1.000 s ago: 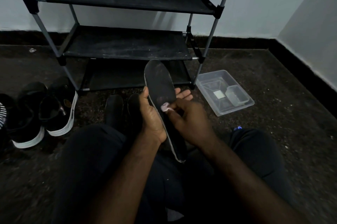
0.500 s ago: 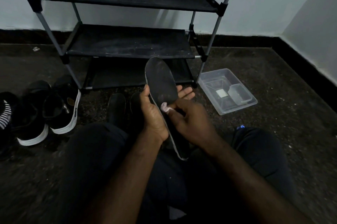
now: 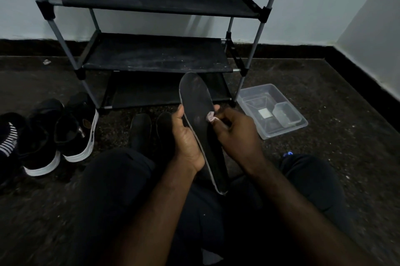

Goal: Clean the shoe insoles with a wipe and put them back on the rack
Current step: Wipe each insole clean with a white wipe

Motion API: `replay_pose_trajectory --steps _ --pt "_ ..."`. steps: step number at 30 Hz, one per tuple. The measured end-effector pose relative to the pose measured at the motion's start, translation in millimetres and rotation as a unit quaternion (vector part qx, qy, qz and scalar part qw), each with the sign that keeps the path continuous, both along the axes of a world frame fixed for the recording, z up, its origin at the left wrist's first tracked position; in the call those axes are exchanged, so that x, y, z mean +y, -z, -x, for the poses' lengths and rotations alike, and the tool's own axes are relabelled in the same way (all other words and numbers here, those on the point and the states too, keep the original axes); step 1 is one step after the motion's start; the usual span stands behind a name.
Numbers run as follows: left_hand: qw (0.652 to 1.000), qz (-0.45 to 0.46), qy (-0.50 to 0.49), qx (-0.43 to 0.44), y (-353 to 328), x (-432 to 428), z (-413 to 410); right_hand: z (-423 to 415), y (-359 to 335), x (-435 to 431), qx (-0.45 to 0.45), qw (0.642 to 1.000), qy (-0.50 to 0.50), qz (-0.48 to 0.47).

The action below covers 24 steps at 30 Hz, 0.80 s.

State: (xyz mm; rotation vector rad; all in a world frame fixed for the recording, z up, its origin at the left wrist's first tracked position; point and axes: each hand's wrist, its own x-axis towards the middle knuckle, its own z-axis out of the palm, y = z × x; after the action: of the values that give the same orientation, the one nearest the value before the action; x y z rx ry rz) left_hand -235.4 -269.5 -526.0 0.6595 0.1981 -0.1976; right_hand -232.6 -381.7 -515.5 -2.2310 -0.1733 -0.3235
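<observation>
A long black insole (image 3: 198,105) with a pale edge stands tilted in front of me, toe end up. My left hand (image 3: 187,138) grips it from the left side, fingers wrapped behind it. My right hand (image 3: 236,131) pinches a small whitish wipe (image 3: 210,116) against the insole's right edge, about midway along. Two more dark insoles (image 3: 140,129) lie flat on the floor just behind my left hand. The black shoe rack (image 3: 155,55) with grey poles stands straight ahead, its shelves bare.
A clear plastic tub (image 3: 272,110) with a smaller container inside sits on the floor to the right of the rack. Black sneakers with white soles (image 3: 65,133) stand at the left. My dark-trousered legs fill the foreground. Walls meet at the right.
The wipe and my right hand have slid slightly up along the insole's right edge. The view shifted a little; my left hand keeps its grip.
</observation>
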Motion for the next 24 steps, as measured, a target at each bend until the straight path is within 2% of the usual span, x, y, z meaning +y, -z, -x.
replay_pose_trajectory --steps 3,7,9,12,14,16,19,20,24 --pt "1.0 -0.006 0.002 0.012 1.2 -1.8 -1.8 5.9 -2.1 3.4 0.003 1.0 -0.002 0.02" --pt "1.0 0.02 0.015 0.012 -1.9 1.1 -2.1 29.3 -11.8 20.7 -0.019 0.991 -0.126 0.032" --pt "1.0 0.022 0.012 0.014 -2.1 1.3 -1.3 22.7 -8.9 17.5 -0.021 0.994 -0.096 0.038" --pt "1.0 0.009 -0.014 0.007 -2.2 -0.5 -0.3 0.5 -0.5 0.5 -0.011 0.999 0.013 0.049" --pt "1.0 0.005 -0.016 0.014 0.2 -2.6 -0.8 -0.4 0.9 -2.3 -0.007 0.998 0.038 0.057" --pt "1.0 0.005 -0.006 0.015 -2.8 -2.6 0.8 11.5 -2.8 5.4 -0.002 0.999 -0.009 0.046" --pt "0.999 0.039 0.016 0.009 -6.0 -0.1 0.0 32.9 -11.6 15.5 -0.002 0.99 -0.137 0.032" --pt "0.999 0.043 0.015 0.006 -5.9 0.4 -0.1 31.5 -11.4 13.9 -0.002 0.989 -0.147 0.028" --pt "0.998 0.058 0.027 -0.014 -3.6 -3.3 1.5 3.7 0.8 -6.7 0.011 1.0 0.0 0.025"
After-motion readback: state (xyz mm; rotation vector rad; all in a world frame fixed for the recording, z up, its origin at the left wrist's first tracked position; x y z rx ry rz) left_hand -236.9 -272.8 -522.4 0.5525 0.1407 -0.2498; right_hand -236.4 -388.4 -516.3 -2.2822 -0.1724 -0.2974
